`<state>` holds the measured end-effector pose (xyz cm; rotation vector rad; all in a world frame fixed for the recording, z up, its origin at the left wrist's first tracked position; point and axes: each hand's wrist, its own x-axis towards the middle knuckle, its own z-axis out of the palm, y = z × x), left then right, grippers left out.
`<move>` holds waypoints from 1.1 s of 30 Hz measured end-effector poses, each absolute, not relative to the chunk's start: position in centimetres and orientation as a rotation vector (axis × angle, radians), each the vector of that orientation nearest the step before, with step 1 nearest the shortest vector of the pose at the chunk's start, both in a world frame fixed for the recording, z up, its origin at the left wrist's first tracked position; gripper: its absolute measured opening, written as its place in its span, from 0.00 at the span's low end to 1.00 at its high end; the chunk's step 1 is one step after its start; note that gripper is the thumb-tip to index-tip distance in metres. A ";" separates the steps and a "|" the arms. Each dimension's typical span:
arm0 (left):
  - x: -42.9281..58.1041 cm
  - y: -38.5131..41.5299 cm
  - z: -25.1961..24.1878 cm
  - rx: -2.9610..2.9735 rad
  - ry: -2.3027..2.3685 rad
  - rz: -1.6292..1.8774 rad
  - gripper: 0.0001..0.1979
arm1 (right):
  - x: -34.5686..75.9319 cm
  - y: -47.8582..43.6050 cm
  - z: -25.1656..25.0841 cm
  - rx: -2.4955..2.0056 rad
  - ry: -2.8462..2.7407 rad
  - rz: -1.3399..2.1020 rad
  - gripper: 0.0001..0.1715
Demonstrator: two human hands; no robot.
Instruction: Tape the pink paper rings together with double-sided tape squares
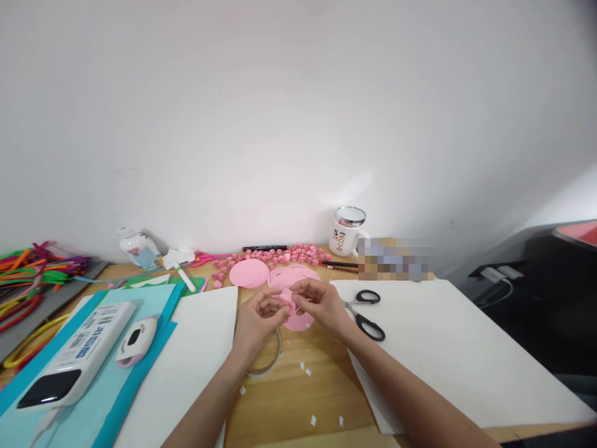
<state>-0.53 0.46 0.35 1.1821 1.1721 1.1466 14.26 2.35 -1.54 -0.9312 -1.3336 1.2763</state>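
Note:
My left hand (262, 316) and my right hand (319, 305) meet over the middle of the wooden table. Between their fingertips is a small piece of pink paper (289, 302), pinched from both sides. Flat pink paper circles (249, 274) lie just behind the hands, and more overlap beneath them. A roll of tape (278, 354) rests on the wood by my left wrist. To the right of my right hand, black-handled scissors (368, 311) lie on white board. Many small pink rolled paper pieces (270, 255) are heaped along the back.
A white mug (344, 236) and dark pens (340, 266) stand or lie at the back. White boards (420, 348) flank the wood. At left are a white device (77, 354), a bottle (137, 247) and coloured pipe cleaners (46, 267). Small white scraps (308, 372) dot the table.

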 end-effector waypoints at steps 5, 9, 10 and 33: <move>-0.5 0.4 0.3 1.209 1.175 1.099 0.11 | 14.2 2.2 -1.4 -0.880 -1.392 1.265 0.14; -0.6 0.4 0.3 1.194 1.225 1.090 0.10 | 14.1 2.2 -1.3 -0.888 -1.367 1.263 0.14; -0.6 0.4 0.4 1.168 1.238 1.102 0.10 | 14.0 2.2 -1.3 -0.892 -1.356 1.263 0.14; -0.4 0.3 0.4 1.122 1.333 1.213 0.09 | 13.4 2.0 -1.6 -0.888 -1.371 1.248 0.12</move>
